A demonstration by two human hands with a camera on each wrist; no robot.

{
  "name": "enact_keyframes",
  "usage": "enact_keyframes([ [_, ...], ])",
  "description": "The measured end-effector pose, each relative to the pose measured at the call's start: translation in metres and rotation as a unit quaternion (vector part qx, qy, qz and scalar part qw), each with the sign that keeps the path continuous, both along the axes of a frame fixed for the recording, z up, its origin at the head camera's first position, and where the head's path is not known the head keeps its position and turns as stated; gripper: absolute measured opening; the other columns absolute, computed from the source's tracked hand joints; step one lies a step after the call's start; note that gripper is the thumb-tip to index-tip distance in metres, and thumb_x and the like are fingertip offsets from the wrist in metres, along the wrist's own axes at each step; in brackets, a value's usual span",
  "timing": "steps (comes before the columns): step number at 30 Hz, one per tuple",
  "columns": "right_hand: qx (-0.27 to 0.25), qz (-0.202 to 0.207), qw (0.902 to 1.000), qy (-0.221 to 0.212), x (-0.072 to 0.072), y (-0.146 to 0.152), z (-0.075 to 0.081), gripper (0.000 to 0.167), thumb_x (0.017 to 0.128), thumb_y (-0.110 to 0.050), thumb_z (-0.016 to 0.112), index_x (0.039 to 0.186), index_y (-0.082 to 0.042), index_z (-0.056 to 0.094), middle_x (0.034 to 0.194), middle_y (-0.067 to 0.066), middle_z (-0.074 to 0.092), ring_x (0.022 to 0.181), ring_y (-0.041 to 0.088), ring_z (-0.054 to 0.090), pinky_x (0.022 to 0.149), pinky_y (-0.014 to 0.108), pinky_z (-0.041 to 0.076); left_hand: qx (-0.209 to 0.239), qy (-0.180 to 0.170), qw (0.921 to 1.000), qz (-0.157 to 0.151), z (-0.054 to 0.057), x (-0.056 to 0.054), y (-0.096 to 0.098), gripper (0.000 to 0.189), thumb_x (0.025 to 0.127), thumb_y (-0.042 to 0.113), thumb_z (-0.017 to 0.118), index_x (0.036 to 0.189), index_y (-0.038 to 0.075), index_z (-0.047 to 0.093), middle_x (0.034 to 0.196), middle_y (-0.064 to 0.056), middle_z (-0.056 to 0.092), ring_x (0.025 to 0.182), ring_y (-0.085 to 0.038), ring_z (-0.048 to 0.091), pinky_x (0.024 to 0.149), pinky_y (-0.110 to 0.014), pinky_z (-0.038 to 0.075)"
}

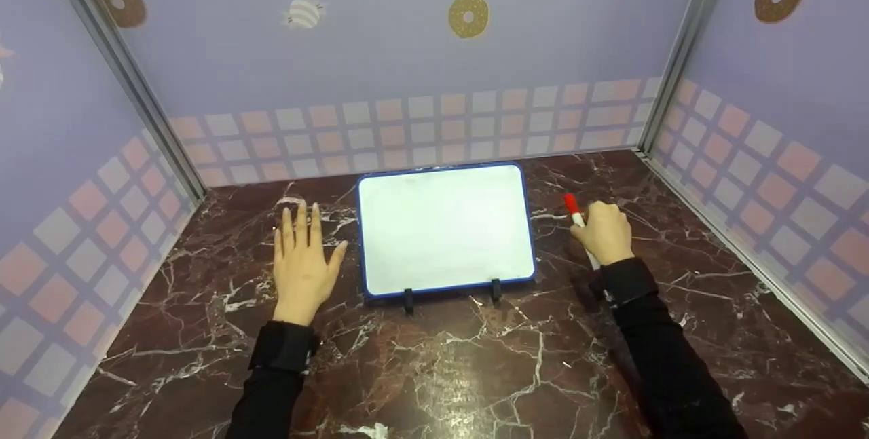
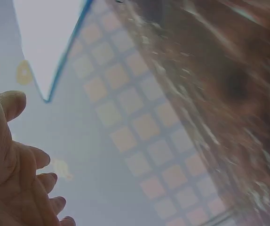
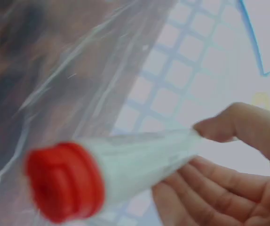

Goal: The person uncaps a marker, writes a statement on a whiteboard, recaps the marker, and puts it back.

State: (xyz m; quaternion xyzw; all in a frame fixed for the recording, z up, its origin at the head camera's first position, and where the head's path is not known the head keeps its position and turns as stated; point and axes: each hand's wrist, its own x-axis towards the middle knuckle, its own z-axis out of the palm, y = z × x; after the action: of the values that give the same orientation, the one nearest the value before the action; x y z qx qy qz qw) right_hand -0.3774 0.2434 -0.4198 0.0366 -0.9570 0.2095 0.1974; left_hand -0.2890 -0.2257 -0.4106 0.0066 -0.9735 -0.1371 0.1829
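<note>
A whiteboard [image 1: 445, 228] with a blue frame stands tilted back on two black stand feet [image 1: 408, 300]. To its right, my right hand [image 1: 604, 232] grips a marker [image 1: 578, 219] with a white barrel and a red cap. In the right wrist view the thumb and curled fingers pinch the barrel [image 3: 144, 157], its red end [image 3: 64, 182] toward the camera. On the board's left side my left hand [image 1: 304, 269] shows its back to the head camera, fingers straight, thumb spread toward the board. Nothing is held in it. The left wrist view shows its palm side [image 2: 17, 179] and the board's corner [image 2: 45, 70].
A dark red marbled tabletop [image 1: 461, 371] lies under everything. Lilac walls [image 1: 380, 52] with a checkered band and donut pictures enclose it at the back and both sides. Metal posts [image 1: 686, 52] mark the rear corners.
</note>
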Motion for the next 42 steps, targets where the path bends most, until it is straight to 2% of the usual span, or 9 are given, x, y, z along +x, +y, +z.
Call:
enact_keyframes([
  [8,-0.003,0.067,0.9881,0.139,0.015,-0.042,0.010,0.014,0.078,-0.006,0.072,0.088,0.004,0.070,0.084,0.021,0.073,0.071,0.039,0.069,0.063,0.052,0.053,-0.032,0.113,0.9917,-0.054,0.015,-0.009,0.041,0.076,0.100,0.039,0.053,0.158,0.007,0.016,0.167,-0.012,0.010,0.154,-0.033,0.008,0.124,-0.049,0.006],
  [14,0.052,0.142,0.9525,0.264,0.024,-0.075,0.001,0.014,0.076,-0.006,0.077,0.086,-0.002,0.069,0.077,0.012,0.070,0.062,0.029,0.066,0.056,0.042,0.055,-0.096,0.202,0.9682,-0.113,0.013,-0.010,0.076,0.073,0.093,0.033,0.066,0.153,0.008,0.034,0.161,-0.011,0.029,0.149,-0.031,0.028,0.122,-0.047,0.022],
  [18,0.093,0.209,0.9186,0.322,0.032,-0.098,-0.010,0.017,0.072,-0.004,0.080,0.085,-0.004,0.069,0.075,0.007,0.069,0.059,0.022,0.063,0.053,0.033,0.054,-0.121,0.241,0.9458,-0.182,0.001,-0.007,0.098,0.070,0.085,0.027,0.074,0.146,0.007,0.046,0.152,-0.012,0.045,0.140,-0.028,0.044,0.116,-0.043,0.035],
  [21,0.115,0.245,0.8966,0.350,0.038,-0.112,-0.017,0.019,0.069,-0.004,0.082,0.085,-0.006,0.070,0.076,0.003,0.070,0.061,0.018,0.062,0.055,0.030,0.054,-0.134,0.273,0.9218,-0.240,-0.011,-0.005,0.111,0.066,0.079,0.019,0.080,0.138,0.004,0.055,0.140,-0.014,0.058,0.127,-0.027,0.057,0.108,-0.038,0.045],
  [26,0.142,0.281,0.8743,0.369,0.048,-0.129,-0.025,0.022,0.068,-0.006,0.084,0.085,-0.009,0.070,0.078,0.000,0.069,0.066,0.016,0.063,0.059,0.028,0.053,-0.157,0.344,0.8788,-0.291,-0.023,-0.006,0.123,0.043,0.078,0.011,0.080,0.119,0.007,0.070,0.113,-0.008,0.070,0.101,-0.020,0.068,0.090,-0.028,0.055],
  [29,0.151,0.296,0.8652,0.375,0.053,-0.134,-0.027,0.026,0.066,-0.005,0.085,0.086,-0.009,0.070,0.078,0.001,0.069,0.068,0.016,0.063,0.061,0.028,0.053,-0.159,0.370,0.8639,-0.302,-0.027,-0.007,0.124,0.023,0.081,0.010,0.074,0.105,0.008,0.073,0.100,-0.004,0.070,0.088,-0.017,0.068,0.080,-0.026,0.056],
  [34,0.152,0.299,0.8579,0.389,0.054,-0.137,-0.029,0.028,0.065,-0.003,0.085,0.089,-0.007,0.070,0.082,0.003,0.070,0.075,0.019,0.065,0.068,0.029,0.055,-0.147,0.381,0.8599,-0.306,-0.026,-0.007,0.122,0.012,0.083,0.012,0.073,0.094,0.006,0.072,0.092,-0.002,0.069,0.080,-0.016,0.067,0.073,-0.025,0.055],
  [38,0.148,0.296,0.8522,0.405,0.052,-0.136,-0.031,0.029,0.068,-0.001,0.082,0.096,-0.005,0.072,0.088,0.005,0.071,0.079,0.020,0.067,0.073,0.031,0.057,-0.119,0.377,0.8665,-0.305,-0.025,-0.006,0.122,0.015,0.084,0.015,0.075,0.095,0.006,0.073,0.090,-0.003,0.070,0.078,-0.016,0.068,0.072,-0.025,0.056],
  [42,0.141,0.305,0.8388,0.429,0.048,-0.133,-0.032,0.039,0.069,0.002,0.079,0.107,-0.003,0.073,0.096,0.008,0.074,0.085,0.022,0.070,0.082,0.035,0.058,-0.068,0.370,0.8752,-0.304,-0.026,-0.007,0.122,0.020,0.082,0.016,0.078,0.099,0.005,0.076,0.089,-0.004,0.073,0.078,-0.017,0.069,0.072,-0.026,0.057],
])
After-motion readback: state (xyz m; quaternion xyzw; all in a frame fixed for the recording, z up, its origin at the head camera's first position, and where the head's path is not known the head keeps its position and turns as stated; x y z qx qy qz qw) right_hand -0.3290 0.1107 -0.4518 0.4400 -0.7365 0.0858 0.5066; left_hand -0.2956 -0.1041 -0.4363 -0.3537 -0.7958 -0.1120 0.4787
